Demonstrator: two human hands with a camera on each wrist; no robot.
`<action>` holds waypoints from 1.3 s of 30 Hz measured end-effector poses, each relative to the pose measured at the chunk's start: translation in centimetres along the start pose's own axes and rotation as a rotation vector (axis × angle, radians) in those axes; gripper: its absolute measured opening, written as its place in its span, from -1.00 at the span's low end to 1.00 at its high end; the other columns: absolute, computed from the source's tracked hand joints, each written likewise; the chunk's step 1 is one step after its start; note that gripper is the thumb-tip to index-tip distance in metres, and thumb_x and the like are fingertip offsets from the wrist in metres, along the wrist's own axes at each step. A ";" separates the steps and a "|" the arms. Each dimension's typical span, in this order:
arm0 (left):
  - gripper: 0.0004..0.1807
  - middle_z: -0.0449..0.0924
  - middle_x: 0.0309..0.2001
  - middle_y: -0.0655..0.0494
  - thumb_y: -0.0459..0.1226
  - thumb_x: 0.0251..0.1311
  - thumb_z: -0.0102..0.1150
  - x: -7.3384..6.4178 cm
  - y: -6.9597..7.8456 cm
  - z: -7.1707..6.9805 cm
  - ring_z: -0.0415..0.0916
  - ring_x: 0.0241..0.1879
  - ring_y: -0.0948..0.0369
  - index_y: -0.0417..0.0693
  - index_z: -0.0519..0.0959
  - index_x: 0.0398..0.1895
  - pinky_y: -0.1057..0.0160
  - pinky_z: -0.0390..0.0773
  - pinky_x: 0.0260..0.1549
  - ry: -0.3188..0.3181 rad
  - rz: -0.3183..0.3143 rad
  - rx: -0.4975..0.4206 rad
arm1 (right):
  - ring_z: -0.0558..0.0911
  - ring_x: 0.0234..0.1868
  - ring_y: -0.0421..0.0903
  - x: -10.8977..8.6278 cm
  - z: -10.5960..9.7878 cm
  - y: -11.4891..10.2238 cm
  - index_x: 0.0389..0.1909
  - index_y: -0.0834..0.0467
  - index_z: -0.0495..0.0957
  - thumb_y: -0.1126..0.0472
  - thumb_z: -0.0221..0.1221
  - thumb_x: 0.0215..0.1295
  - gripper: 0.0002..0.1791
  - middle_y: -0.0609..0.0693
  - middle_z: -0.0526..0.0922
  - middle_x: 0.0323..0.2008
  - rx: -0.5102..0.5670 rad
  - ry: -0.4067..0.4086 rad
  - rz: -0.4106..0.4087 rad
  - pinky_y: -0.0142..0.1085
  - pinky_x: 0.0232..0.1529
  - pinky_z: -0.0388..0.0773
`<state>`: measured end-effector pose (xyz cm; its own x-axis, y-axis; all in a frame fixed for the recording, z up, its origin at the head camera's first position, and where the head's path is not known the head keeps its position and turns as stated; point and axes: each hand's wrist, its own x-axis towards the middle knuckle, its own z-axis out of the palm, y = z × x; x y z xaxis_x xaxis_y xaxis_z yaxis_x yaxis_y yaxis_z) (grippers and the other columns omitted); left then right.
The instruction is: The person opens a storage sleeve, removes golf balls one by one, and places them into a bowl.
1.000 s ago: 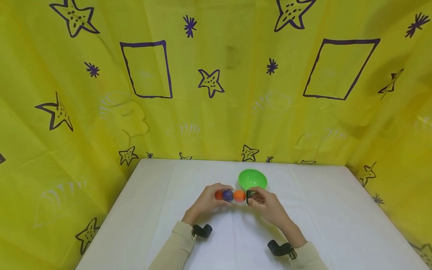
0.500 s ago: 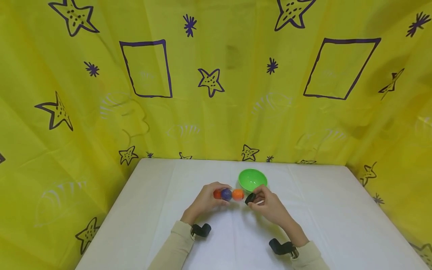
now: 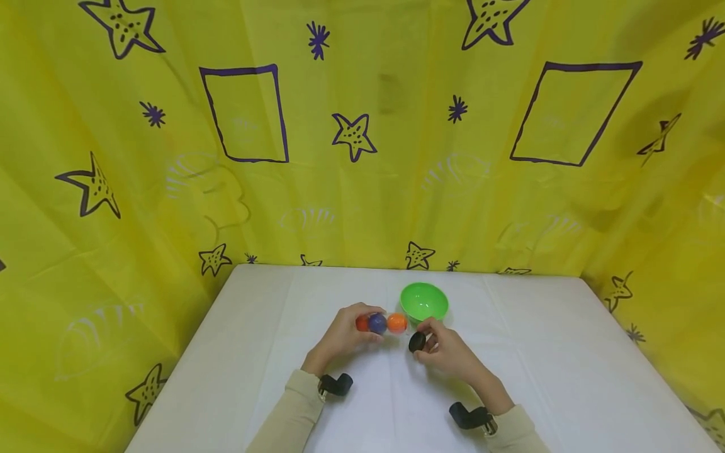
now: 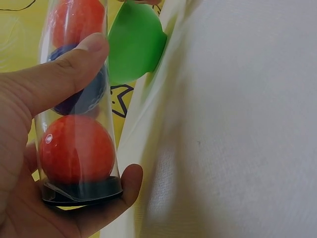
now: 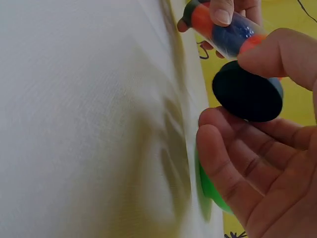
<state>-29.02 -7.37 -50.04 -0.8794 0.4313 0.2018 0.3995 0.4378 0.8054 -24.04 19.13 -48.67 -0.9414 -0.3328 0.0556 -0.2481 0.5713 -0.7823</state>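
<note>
My left hand (image 3: 346, 329) grips a clear plastic tube (image 4: 111, 144) around its side. Inside the tube sit a red ball (image 4: 77, 148) at the black-capped end, a dark blue ball (image 3: 377, 323) in the middle and an orange ball (image 3: 397, 323) near the other end. Between thumb and fingers my right hand (image 3: 447, 348) pinches a round black cap (image 5: 247, 94), held apart from the tube and just right of its uncapped end. Just behind the hands stands a bright green bowl (image 3: 423, 301), its visible inside holding nothing.
A white cloth covers the table (image 3: 510, 340). Yellow curtains (image 3: 351, 201) printed with stars and squares hang behind it and along both sides. Each wrist bears a black camera mount (image 3: 337, 384).
My right hand has drawn the black cap away from the tube's end and tilted it, moving slightly down. The tube in my left hand has shifted a little left and up.
</note>
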 end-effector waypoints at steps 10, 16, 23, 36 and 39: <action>-0.43 0.70 0.05 0.12 -0.27 0.01 0.58 0.0 0.1 -0.3 0.57 0.10 0.14 0.13 0.67 0.17 -0.02 0.51 0.26 0.012 -0.028 0.009 | 0.48 -0.35 -0.13 -0.2 0.4 0.7 0.11 0.20 0.54 0.29 0.46 0.13 -0.49 0.01 0.63 -0.24 -0.098 -0.032 0.065 -0.38 -0.38 0.44; -0.42 0.69 0.06 0.10 -0.30 0.01 0.57 -0.1 0.1 -0.4 0.56 0.11 0.14 0.11 0.67 0.18 -0.02 0.51 0.27 0.014 -0.038 0.008 | 0.45 -0.39 -0.14 -0.2 0.3 0.9 0.10 0.17 0.54 0.28 0.45 0.14 -0.51 -0.04 0.57 -0.37 -0.117 -0.032 0.090 -0.38 -0.40 0.38; -0.42 0.70 0.02 0.09 -0.30 -0.02 0.58 -0.1 0.2 -0.5 0.57 0.08 0.14 0.08 0.68 0.16 0.01 0.52 0.24 0.017 -0.024 0.026 | 0.43 -0.50 -0.18 -0.3 0.5 1.1 0.11 0.15 0.53 0.28 0.43 0.17 -0.52 -0.08 0.49 -0.51 -0.126 -0.055 0.077 -0.40 -0.49 0.33; -0.42 0.70 -0.04 0.12 -0.32 -0.03 0.59 0.1 0.5 -0.8 0.57 0.02 0.17 0.09 0.69 0.15 0.05 0.52 0.18 0.034 0.000 0.048 | 0.44 -0.52 -0.19 -0.4 0.3 0.8 0.13 0.18 0.54 0.26 0.39 0.22 -0.55 -0.09 0.52 -0.52 -0.116 -0.049 0.083 -0.40 -0.50 0.35; -0.42 0.70 -0.04 0.14 -0.32 -0.03 0.59 0.1 0.9 -0.9 0.55 0.01 0.17 0.12 0.69 0.15 0.05 0.52 0.17 0.036 0.001 0.059 | 0.45 -0.53 -0.20 -0.3 -0.2 0.7 0.10 0.19 0.56 0.22 0.36 0.28 -0.61 -0.09 0.53 -0.52 -0.081 -0.038 0.074 -0.39 -0.50 0.38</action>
<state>-28.97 -7.71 -48.81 -0.8872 0.4039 0.2230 0.4141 0.4840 0.7709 -23.99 19.77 -49.14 -0.9488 -0.3150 -0.0250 -0.1977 0.6533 -0.7308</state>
